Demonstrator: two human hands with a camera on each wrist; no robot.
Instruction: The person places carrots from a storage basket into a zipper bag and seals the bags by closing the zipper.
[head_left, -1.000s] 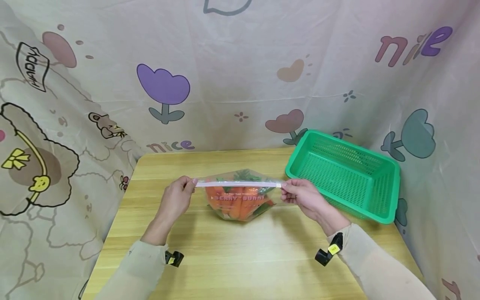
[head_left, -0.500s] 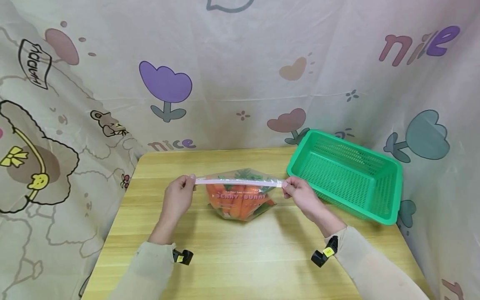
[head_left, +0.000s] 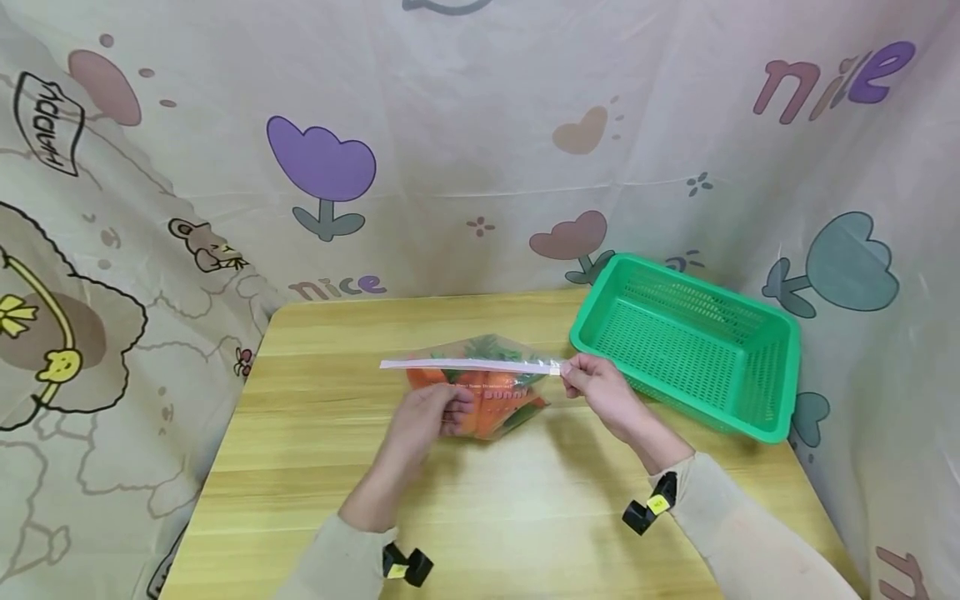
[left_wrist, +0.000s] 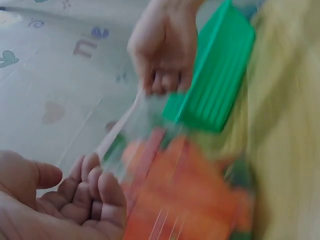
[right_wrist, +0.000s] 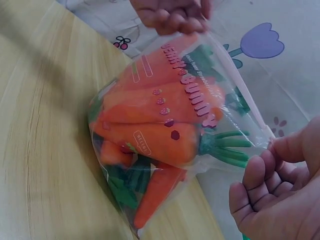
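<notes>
A clear zip bag (head_left: pixel 498 408) printed "BERRY BUNNY" stands on the table, with several orange carrots (right_wrist: pixel 150 105) with green tops inside it. Along its top runs a pale zip strip (head_left: pixel 465 364). My right hand (head_left: pixel 600 392) pinches the strip's right end between thumb and fingers. In front of the bag's left part is my left hand (head_left: pixel 427 417); its fingers are loosely bent and hold nothing, as the left wrist view shows. Whether that hand touches the bag, I cannot tell. The strip's left end stands free.
A green perforated plastic basket (head_left: pixel 675 358) stands on the table at the back right, just beyond my right hand. The wooden table (head_left: pixel 315 433) meets a printed cloth (head_left: pixel 450 167) at the back and sides.
My left hand has let go of the strip's left end and moved right and nearer to me, in front of the bag. The right hand keeps its pinch in about the same place.
</notes>
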